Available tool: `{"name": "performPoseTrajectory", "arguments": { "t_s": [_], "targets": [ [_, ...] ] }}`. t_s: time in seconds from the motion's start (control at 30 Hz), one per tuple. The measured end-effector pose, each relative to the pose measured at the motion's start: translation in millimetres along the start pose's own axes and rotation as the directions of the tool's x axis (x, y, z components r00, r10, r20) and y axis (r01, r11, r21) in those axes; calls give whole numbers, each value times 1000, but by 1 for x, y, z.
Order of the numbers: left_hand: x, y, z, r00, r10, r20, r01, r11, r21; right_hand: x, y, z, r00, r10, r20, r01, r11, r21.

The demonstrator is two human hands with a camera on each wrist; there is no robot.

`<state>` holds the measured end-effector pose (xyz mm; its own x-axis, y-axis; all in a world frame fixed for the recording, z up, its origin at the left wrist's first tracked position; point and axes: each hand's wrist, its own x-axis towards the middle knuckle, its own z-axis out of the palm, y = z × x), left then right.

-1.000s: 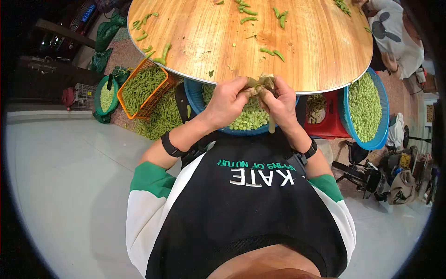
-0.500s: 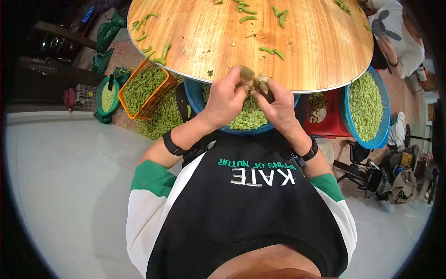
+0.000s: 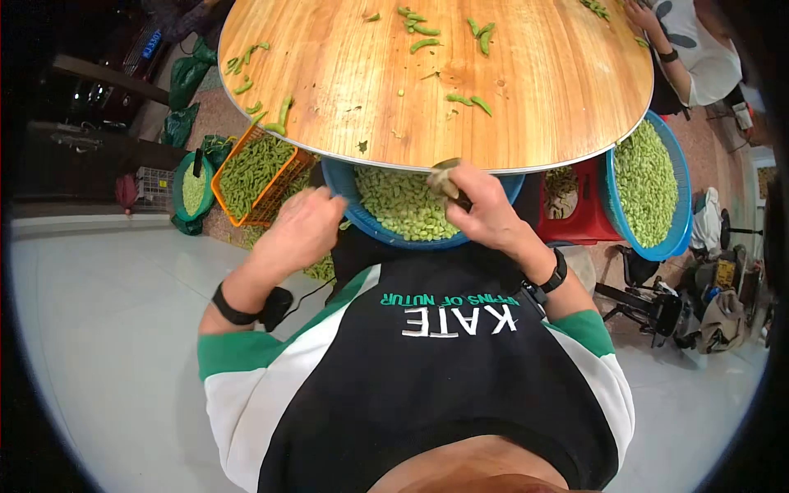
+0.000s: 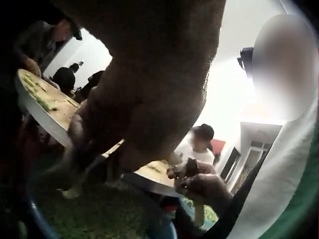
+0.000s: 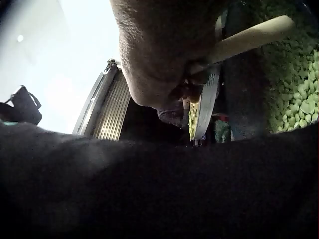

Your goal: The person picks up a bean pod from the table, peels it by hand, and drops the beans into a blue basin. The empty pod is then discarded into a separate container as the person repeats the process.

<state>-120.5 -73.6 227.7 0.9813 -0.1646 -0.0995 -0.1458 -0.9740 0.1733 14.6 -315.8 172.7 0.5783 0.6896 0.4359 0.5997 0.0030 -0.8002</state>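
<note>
My left hand (image 3: 302,230) is apart from the right, left of the blue basin (image 3: 339,187), with its fingers curled. In the left wrist view a small, pale, blurred bit (image 4: 71,191) shows below its fingertips; I cannot tell whether they grip it. Over the basin's right part, my right hand (image 3: 486,207) grips a pale stick-like handle (image 5: 256,36), whose rounded end juts out of the fist in the right wrist view. Dull brownish-green material (image 3: 445,179) shows at the thumb and fingertips. Shelled green beans (image 3: 403,201) fill the basin below.
A round wooden table (image 3: 378,131) with scattered green pods stands just ahead. An orange crate (image 3: 220,197) of pods is on the left, near a small green basin (image 3: 181,177). Right stand a red stool (image 3: 579,226) and another blue basin (image 3: 680,218) of beans. Another person (image 3: 703,57) sits across.
My hands were together over the basin, working at brownish-green material. They have parted: the left has swung left and back toward my body, while the right stays over the basin.
</note>
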Motion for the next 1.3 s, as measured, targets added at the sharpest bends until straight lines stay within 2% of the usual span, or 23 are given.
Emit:
{"name": "performPoseTrajectory", "arguments": {
  "t_s": [0.03,0.1,0.13,0.2,0.27,0.3,0.33,0.37,0.4,0.43,0.53,0.67,0.73,0.77,0.8,0.83,0.87,0.93,1.1,1.17,1.2,1.23,1.3],
  "targets": [
    [3,-1,-3,1000,4,1,-4,1000,5,-1,-1,0,997,-81,21,80,996,32],
    [11,-4,-11,971,24,240,-30,999,22,-6,5,2,998,-17,64,17,1000,-4],
    [29,-2,-7,984,65,165,-58,997,-48,-6,7,3,999,4,39,-3,999,-35],
    [72,7,-4,969,141,-201,-184,959,-217,-7,7,0,1000,27,6,-27,997,-72],
    [120,14,6,899,198,-390,-318,908,-272,-7,5,-10,978,208,-14,-208,976,-66],
    [144,16,13,883,209,-419,-338,905,-260,-8,5,-14,977,211,-18,-212,974,-75],
    [164,16,20,867,217,-448,-354,902,-247,-7,6,-18,950,283,-130,-275,959,74],
    [182,16,28,865,218,-451,-357,900,-249,-7,8,-21,904,363,-226,-312,922,231],
    [198,16,36,850,238,-470,-371,904,-213,-4,4,-32,864,473,-173,-403,856,324],
    [208,17,37,833,261,-488,-386,906,-174,-1,5,-38,836,512,-197,-392,809,438],
    [222,14,38,887,234,-398,-304,945,-123,6,14,-50,810,546,-214,-391,776,495],
    [212,12,34,886,215,-411,-265,962,-69,15,25,-48,800,564,-203,-395,750,530],
    [205,6,29,943,104,-316,-211,922,-323,19,26,-48,801,575,-166,-398,719,570],
    [199,5,26,943,102,-317,-207,925,-319,20,27,-46,811,570,-130,-377,680,628],
    [192,5,25,977,-21,-214,-132,725,-676,21,27,-44,821,564,-92,-359,635,684],
    [185,6,22,993,-95,-68,-25,398,-917,21,27,-42,821,564,-88,-360,631,687],
    [178,6,19,993,-97,-64,-20,398,-917,21,25,-39,819,569,-70,-344,586,733],
    [167,6,9,1000,-11,12,14,175,-984,22,20,-36,818,573,-52,-328,539,776],
    [147,20,11,998,-58,-36,-22,237,-971,18,14,-19,820,568,65,-426,532,732],
    [139,30,5,989,-81,-120,-97,242,-965,16,13,-14,831,552,65,-405,522,751],
    [142,29,19,966,-130,-225,-199,185,-962,16,11,-12,842,535,71,-387,508,770],
    [140,29,16,965,-133,-225,-199,183,-963,16,9,-11,853,516,75,-368,494,788],
    [134,30,4,990,-104,-94,-76,166,-983,13,14,-7,869,484,106,-374,501,781]
  ]
}}
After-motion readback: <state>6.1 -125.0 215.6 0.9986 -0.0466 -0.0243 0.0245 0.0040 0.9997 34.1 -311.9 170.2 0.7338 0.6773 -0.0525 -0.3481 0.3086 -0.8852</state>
